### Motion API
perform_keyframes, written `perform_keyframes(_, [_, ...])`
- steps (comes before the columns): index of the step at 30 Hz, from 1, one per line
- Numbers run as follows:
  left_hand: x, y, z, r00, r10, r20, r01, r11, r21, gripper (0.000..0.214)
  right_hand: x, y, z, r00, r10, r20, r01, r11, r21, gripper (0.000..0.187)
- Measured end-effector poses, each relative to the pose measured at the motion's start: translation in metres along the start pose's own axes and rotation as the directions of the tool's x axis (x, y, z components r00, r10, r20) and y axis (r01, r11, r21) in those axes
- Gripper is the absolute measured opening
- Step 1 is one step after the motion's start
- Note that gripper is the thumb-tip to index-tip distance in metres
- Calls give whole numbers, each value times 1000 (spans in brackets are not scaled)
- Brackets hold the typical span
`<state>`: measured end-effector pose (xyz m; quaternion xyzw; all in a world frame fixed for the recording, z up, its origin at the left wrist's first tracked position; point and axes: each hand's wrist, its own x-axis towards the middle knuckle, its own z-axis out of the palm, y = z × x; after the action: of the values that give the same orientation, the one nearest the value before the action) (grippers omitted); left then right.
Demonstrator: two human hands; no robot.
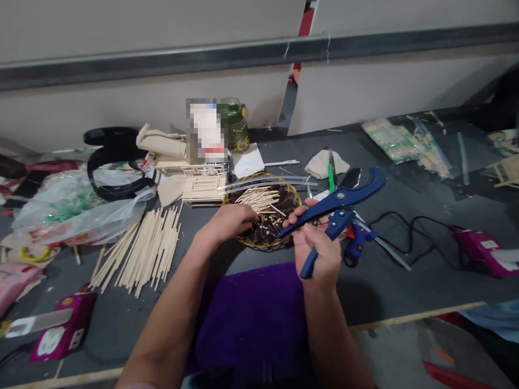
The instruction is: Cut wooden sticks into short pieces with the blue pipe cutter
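My right hand (318, 246) is wrapped round the handles of a blue pipe cutter (344, 197), whose dark blade and hooked jaw point up and right. Under its lower handle lies a woven basket (267, 243) with a yellow rim. Short wooden sticks (259, 199) are heaped inside the basket, with smaller cut pieces near its front. My left hand (229, 224) reaches over the basket's left side, fingers curled together at the small pieces; what they hold is hidden. Clear glue sticks (275, 181) lie across the basket's back edge. A blue glue gun (359, 240) rests just right of my right hand.
Long wooden sticks (152, 251) are spread to the left, beside a plastic bag (81, 216). Behind stand a small stick-built model (205, 186) and a green bottle (236, 127). Magenta boxes (67, 327) flank the work area; a black cord (405, 221) runs right.
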<state>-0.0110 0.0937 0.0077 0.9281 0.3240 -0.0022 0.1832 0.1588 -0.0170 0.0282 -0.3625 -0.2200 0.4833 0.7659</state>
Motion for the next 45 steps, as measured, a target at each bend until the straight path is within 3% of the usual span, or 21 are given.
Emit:
perform_keyframes(3, [-2, -2, -4, 1000, -17, -5, 16, 996, -83, 12, 0, -1, 0, 1000, 1, -3, -1, 1000, 1, 34])
perform_keyframes(6, [-7, -3, -6, 977, -159, -140, 99, 928, -359, 3, 0, -1, 0, 1000, -9, -4, 9, 1000, 5, 31])
perform_keyframes(8, [-12, 0, -5, 917, -337, -211, 125, 748, -652, 12, 0, 0, 0, 1000, -8, 9, 8, 1000, 10, 32])
perform_keyframes(11, [-22, 13, 1, 813, -550, -191, 12, 343, -939, 27, -1, 1, 0, 999, 9, 51, -10, 1000, 15, 35])
perform_keyframes(14, [-32, 27, 8, 709, -690, -143, -192, 5, -981, 35, -4, 0, 0, 990, 55, 130, -56, 998, -1, 36])
perform_keyframes(17, [-40, 35, 12, 680, -733, 16, -269, -270, -925, 29, -7, 0, 0, 948, 191, 254, -187, 982, -39, 36])
perform_keyframes(19, [-44, 36, 13, 669, -737, 101, -282, -377, -883, 18, -10, 2, -2, 871, 342, 353, -329, 939, -98, 36])
perform_keyframes(22, [-51, 33, 11, 617, -772, 155, -325, -429, -843, 16, -14, 10, -2, 717, 537, 445, -462, 844, -272, 36])
perform_keyframes(24, [-55, 30, 10, 586, -792, 170, -361, -443, -820, 20, -16, 18, -1, 673, 582, 457, -447, 812, -375, 37])
perform_keyframes(27, [-62, 24, 11, 604, -782, 154, -399, -464, -791, 17, -18, 31, 2, 706, 558, 436, -367, 815, -449, 39])
perform_keyframes(33, [-66, 19, 21, 706, -704, 78, -396, -484, -781, 8, -15, 43, 2, 862, 395, 318, -224, 860, -459, 39])
perform_keyframes(35, [-65, 20, 25, 737, -673, 62, -397, -505, -767, 11, -14, 37, 0, 861, 401, 313, -224, 851, -475, 42])
perform_keyframes(37, [-64, 21, 27, 765, -642, 44, -416, -546, -728, 15, -14, 26, -2, 786, 499, 364, -282, 814, -507, 44])
perform_keyframes(41, [-66, 24, 26, 763, -646, 27, -464, -576, -673, 24, -20, 10, 1, 470, 745, 472, -370, 653, -661, 45])
perform_keyframes(43, [-68, 25, 24, 750, -662, 20, -492, -577, -652, 30, -23, 9, 5, 401, 774, 489, -362, 625, -692, 44])
perform_keyframes(45, [-70, 26, 22, 752, -659, 25, -499, -594, -631, 33, -25, 11, 8, 397, 782, 481, -367, 615, -697, 44])
